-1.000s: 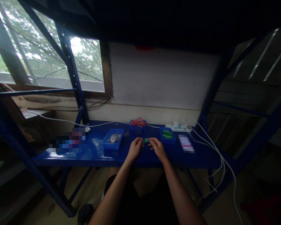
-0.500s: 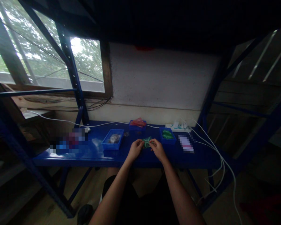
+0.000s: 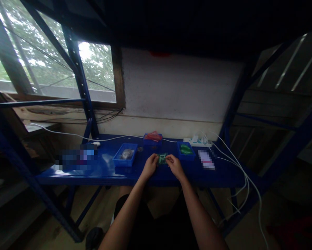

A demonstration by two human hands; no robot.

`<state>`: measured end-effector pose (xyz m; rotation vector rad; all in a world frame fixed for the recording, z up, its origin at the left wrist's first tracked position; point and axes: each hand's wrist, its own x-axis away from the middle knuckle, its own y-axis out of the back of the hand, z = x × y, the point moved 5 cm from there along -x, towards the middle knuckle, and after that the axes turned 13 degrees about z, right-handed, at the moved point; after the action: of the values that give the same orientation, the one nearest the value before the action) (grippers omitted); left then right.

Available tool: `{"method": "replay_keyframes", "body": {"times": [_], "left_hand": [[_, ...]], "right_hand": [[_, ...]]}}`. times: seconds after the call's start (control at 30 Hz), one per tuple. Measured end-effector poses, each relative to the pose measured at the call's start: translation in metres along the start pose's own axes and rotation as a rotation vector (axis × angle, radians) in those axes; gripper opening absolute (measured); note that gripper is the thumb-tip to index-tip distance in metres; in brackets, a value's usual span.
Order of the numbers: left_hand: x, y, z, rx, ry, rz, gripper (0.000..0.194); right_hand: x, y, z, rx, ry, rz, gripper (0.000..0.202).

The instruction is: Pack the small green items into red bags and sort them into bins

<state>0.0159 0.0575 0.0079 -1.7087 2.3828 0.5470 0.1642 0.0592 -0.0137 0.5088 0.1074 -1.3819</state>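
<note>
Between my hands is a small green plastic packet (image 3: 162,159), held just above the front part of the blue table (image 3: 135,173). My left hand (image 3: 151,163) pinches its left edge. The fingertips of my right hand (image 3: 173,163) close on its right edge. Whatever the packet contains is too small to make out. Close to my right hand stands a blue bin (image 3: 193,157) with green packets (image 3: 186,149) in it. Left of my left hand, another blue bin (image 3: 117,162) holds a greyish bundle in clear plastic (image 3: 126,154).
At the back, a third blue bin (image 3: 153,142) holds red plastic bags (image 3: 153,135). A white power strip (image 3: 191,141) lies by the wall, its white cables (image 3: 246,170) hanging off the right side. Blue rack posts (image 3: 80,76) frame the table. Blurred items (image 3: 79,158) lie on the left.
The green packet looks flatter and more spread out between my fingers than before. Both hands stay in nearly the same place.
</note>
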Motion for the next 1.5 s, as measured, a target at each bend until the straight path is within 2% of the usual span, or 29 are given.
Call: {"method": "replay_keyframes", "body": {"times": [0.5, 1.5], "left_hand": [[-0.002, 0.001, 0.009, -0.018, -0.018, 0.006, 0.024], [-0.002, 0.0, 0.008, -0.016, -0.029, 0.006, 0.025]], "right_hand": [[0.003, 0.002, 0.003, 0.048, 0.0, -0.022, 0.01], [0.003, 0.002, 0.004, 0.025, 0.016, -0.031, 0.012]]}}
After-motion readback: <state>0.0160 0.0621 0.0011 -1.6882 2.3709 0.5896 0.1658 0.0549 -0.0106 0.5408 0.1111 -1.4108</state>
